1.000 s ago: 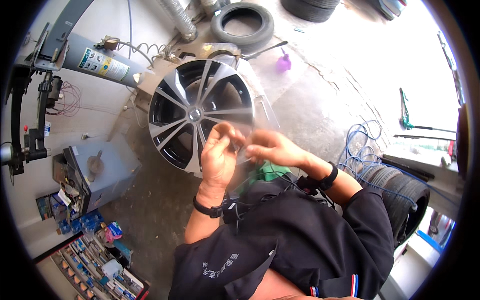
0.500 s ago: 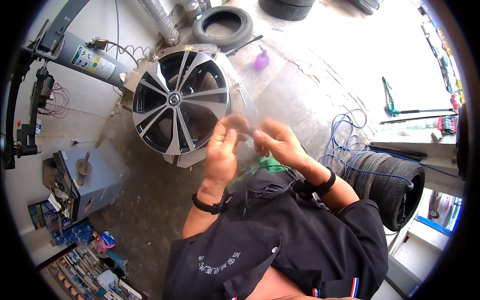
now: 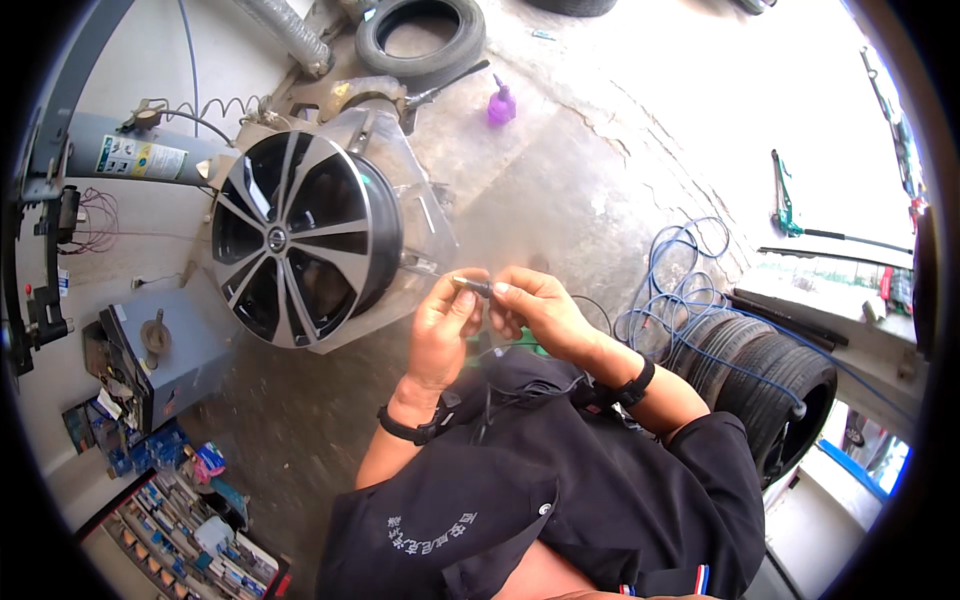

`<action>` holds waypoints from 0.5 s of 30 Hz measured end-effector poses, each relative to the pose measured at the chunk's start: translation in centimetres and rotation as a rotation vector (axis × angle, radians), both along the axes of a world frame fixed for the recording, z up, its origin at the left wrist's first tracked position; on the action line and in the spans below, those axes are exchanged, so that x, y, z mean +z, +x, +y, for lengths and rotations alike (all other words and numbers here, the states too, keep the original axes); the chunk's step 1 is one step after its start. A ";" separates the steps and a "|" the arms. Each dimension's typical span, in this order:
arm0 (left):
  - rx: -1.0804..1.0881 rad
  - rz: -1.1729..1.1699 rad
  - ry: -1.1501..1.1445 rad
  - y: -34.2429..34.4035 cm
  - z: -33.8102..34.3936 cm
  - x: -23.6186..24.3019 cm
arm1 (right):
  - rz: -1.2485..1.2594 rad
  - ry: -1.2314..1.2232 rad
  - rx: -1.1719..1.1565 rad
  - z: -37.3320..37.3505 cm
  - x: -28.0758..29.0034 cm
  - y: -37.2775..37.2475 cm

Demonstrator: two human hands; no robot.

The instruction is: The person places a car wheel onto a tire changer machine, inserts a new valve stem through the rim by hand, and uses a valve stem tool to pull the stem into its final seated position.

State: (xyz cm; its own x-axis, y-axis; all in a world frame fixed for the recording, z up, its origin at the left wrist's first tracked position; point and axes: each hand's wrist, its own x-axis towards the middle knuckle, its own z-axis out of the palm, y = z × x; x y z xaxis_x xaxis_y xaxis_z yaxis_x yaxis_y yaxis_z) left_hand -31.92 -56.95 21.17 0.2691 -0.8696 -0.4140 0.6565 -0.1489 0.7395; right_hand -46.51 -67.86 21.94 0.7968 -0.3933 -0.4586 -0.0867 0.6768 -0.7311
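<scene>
Below the middle of the view, my left hand (image 3: 445,325) and my right hand (image 3: 532,312) meet, both closed on a small dark stem-like piece (image 3: 478,287) with a pale yellowish tip, pinched between thumbs and fingers. Up and left of them, a black and silver alloy wheel rim (image 3: 243,272) without a tire rests tilted on a machine with a pale plate (image 3: 418,215). My hands are apart from the rim.
A loose tire (image 3: 372,40) and purple spray bottle (image 3: 501,106) lie beyond the machine. Coiled blue hose (image 3: 652,290) and standing tires (image 3: 760,385) are at right. A gray metal box (image 3: 190,355) and a tool tray (image 3: 170,530) are at left.
The rim appears further left and more tilted. My hands have steadied, a little lower, and the small piece between their fingertips now shows clearly. The view has shifted.
</scene>
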 end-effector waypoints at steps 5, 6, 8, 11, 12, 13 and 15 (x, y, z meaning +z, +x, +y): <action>0.060 -0.006 0.036 -3.5 -7.0 -0.8 | -0.042 0.200 0.055 -7.7 -2.0 -2.5; 0.089 0.003 0.042 -4.4 -8.1 -0.6 | -0.033 0.219 0.079 -9.0 -2.2 -2.9; 0.125 -0.034 0.088 -5.3 -10.3 -0.5 | -0.034 0.248 0.094 -11.3 -2.8 -3.1; 0.141 -0.057 0.111 -5.5 -12.6 -1.2 | -0.034 0.249 0.157 -14.4 -2.6 -2.6; 0.154 -0.061 0.131 -5.5 -13.4 -1.3 | -0.031 0.262 0.181 -15.3 -2.8 -2.6; 0.165 -0.065 0.150 -5.3 -14.0 -1.6 | -0.028 0.275 0.203 -16.2 -3.2 -2.4; 0.183 -0.063 0.180 -4.7 -15.7 -2.1 | -0.019 0.318 0.232 -18.0 -3.8 -1.9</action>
State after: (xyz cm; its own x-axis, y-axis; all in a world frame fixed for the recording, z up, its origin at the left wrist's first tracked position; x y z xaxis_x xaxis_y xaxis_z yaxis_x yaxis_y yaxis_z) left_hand -36.64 -72.66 19.08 0.4454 -0.7182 -0.5346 0.6380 -0.1644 0.7523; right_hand -48.41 -85.84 18.14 0.8573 -0.0419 -0.5132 -0.2530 0.8337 -0.4908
